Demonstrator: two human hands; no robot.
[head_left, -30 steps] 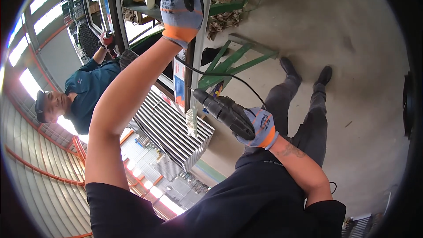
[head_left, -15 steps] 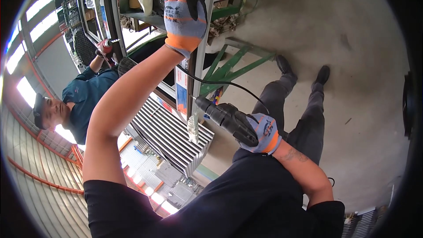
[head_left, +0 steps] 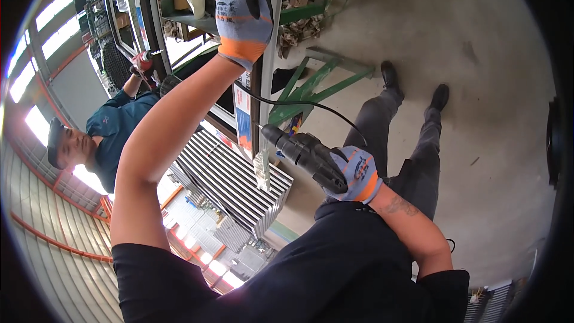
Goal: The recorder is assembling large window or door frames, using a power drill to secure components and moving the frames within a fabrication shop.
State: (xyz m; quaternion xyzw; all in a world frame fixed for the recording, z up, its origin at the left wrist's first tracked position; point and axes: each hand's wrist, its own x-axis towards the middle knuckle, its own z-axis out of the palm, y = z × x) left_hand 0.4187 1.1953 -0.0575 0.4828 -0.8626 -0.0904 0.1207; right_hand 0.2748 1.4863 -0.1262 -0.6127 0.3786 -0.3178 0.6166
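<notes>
Right hand [head_left: 357,173], in a blue-gray cloth glove with an orange cuff, is wrapped around a chunky black plastic drill [head_left: 305,158]. Hardly anything has changed in the last second: the drill only shifted a tiny bit, and its tip is just beside a long dark brown and silver metal frame [head_left: 270,66]. I can't tell if they touch, so I think the work is at the same spot. The left hand [head_left: 245,15], in a matching glove, is up on that frame; its fingertips are cut off, so I can't tell if it's squeezing. Both gloves have dark printed marks. The frame has a white, blue and red sticker [head_left: 243,116] with writing too small to read.
</notes>
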